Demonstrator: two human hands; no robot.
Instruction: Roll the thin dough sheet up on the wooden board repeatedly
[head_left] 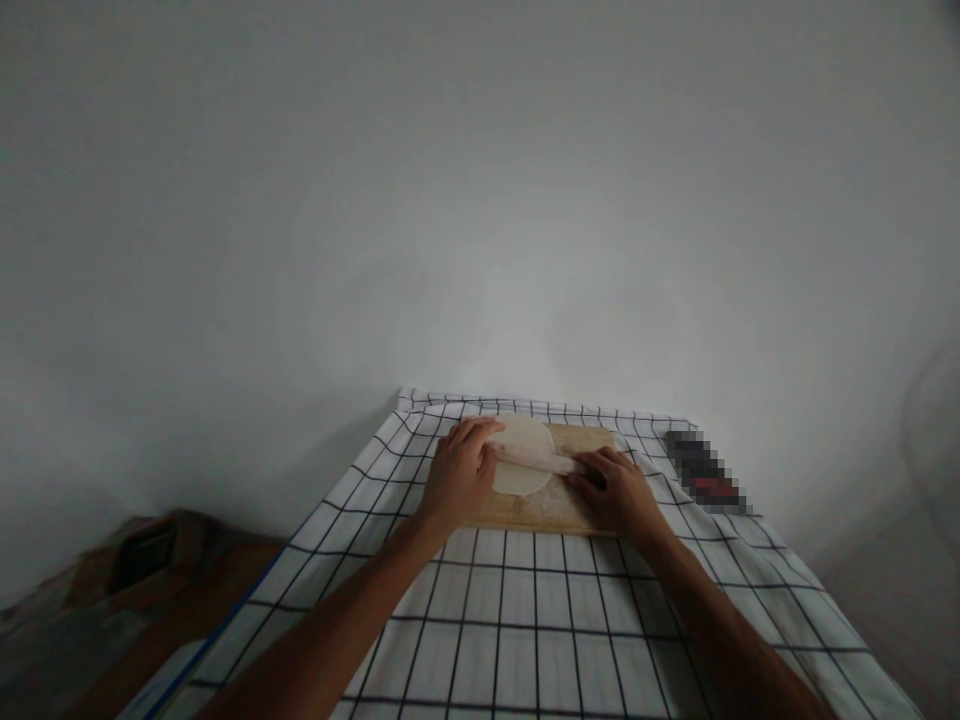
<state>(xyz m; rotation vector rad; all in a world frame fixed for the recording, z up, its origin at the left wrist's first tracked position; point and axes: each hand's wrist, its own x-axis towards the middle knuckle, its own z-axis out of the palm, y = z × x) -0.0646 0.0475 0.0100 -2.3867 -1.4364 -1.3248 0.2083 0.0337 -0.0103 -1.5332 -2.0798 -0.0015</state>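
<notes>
A round, flat sheet of pale dough (pixel 525 482) lies on a wooden board (pixel 577 510). Across the dough runs a light rolling pin (pixel 536 458), slightly tilted, its right end lower. My left hand (pixel 461 470) is closed on the pin's left end, above the dough's left edge. At the right end, over the board, my right hand (pixel 615 485) has its fingers wrapped round the pin. Both ends of the pin are partly hidden by my fingers.
The board rests on a table with a white, black-checked cloth (pixel 517 600). A blurred-out dark item (pixel 705 472) lies at the cloth's right edge. Behind the table stands a pale wall (pixel 480 200). Brown wooden furniture (pixel 187 570) is at the lower left.
</notes>
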